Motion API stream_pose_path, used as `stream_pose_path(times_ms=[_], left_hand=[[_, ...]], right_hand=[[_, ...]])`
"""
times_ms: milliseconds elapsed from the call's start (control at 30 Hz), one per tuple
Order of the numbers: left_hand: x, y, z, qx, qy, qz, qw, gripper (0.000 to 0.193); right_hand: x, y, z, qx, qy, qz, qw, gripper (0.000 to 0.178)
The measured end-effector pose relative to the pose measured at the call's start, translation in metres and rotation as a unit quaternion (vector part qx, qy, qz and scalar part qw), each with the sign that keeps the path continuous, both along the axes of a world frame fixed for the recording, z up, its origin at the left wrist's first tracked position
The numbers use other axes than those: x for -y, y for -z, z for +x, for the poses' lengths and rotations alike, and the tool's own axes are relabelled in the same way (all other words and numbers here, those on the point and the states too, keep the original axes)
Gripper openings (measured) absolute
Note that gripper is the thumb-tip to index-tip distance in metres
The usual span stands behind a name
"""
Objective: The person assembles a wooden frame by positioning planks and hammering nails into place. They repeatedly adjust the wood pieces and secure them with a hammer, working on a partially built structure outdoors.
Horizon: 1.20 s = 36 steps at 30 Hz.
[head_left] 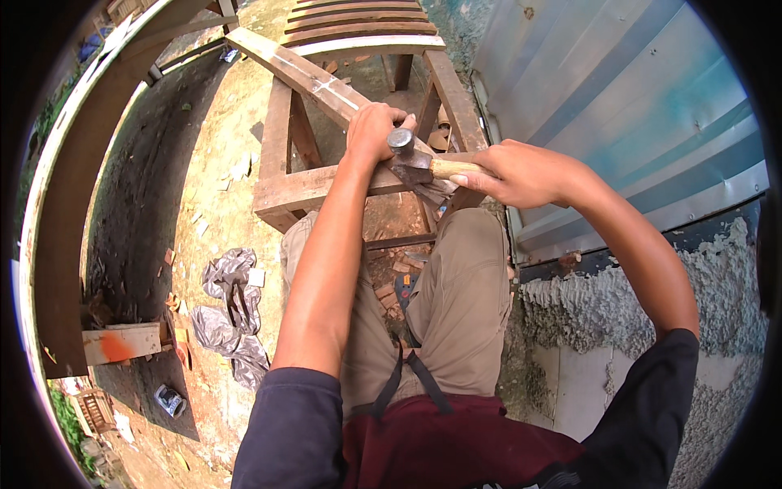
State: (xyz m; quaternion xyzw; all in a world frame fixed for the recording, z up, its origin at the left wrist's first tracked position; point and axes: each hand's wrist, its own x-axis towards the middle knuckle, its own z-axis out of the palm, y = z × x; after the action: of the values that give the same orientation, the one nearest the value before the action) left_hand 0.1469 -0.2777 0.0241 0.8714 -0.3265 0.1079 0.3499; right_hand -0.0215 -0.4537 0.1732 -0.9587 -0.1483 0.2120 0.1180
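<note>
I am holding a hammer (436,168) in my curled right hand (521,173) over the near side of the wooden frame (305,189), while my left hand (375,133) is clasping the plank (297,71) slanting across that frame.

"Start with the hands."
"One left hand (376,134), one right hand (521,174): two."
"Tools and timber?"
"One hammer (423,169), one long beam (314,81), one slatted frame (318,186)."
"And on the ground (208,167)?"
"One can-shaped container (170,401) at lower left. Grey plastic (232,273): one piece or two, I cannot tell."
"Drawstring ends (389,387)?"
"Two."
"Orange patches (116,348)?"
"One."
"Wood chips (242,167)?"
"Many, too small and scattered to count."
</note>
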Motion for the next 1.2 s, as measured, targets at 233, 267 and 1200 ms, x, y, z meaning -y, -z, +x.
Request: stream_pose_path(times_ms=[233, 267, 1200], left_hand=[[-0.003, 0.0, 0.007, 0.0, 0.003, 0.01, 1.0, 0.035], [-0.003, 0.001, 0.007, 0.002, 0.007, 0.011, 1.0, 0.035], [-0.014, 0.007, 0.012, 0.023, 0.09, 0.041, 0.995, 0.043]], right_hand=[[-0.018, -0.02, 0.01, -0.063, -0.038, -0.107, 0.991, 0.045], [-0.016, -0.021, 0.009, -0.068, -0.041, -0.117, 0.99, 0.046], [-0.036, 0.08, -0.136, 0.122, 0.415, 0.486, 0.759, 0.031]])
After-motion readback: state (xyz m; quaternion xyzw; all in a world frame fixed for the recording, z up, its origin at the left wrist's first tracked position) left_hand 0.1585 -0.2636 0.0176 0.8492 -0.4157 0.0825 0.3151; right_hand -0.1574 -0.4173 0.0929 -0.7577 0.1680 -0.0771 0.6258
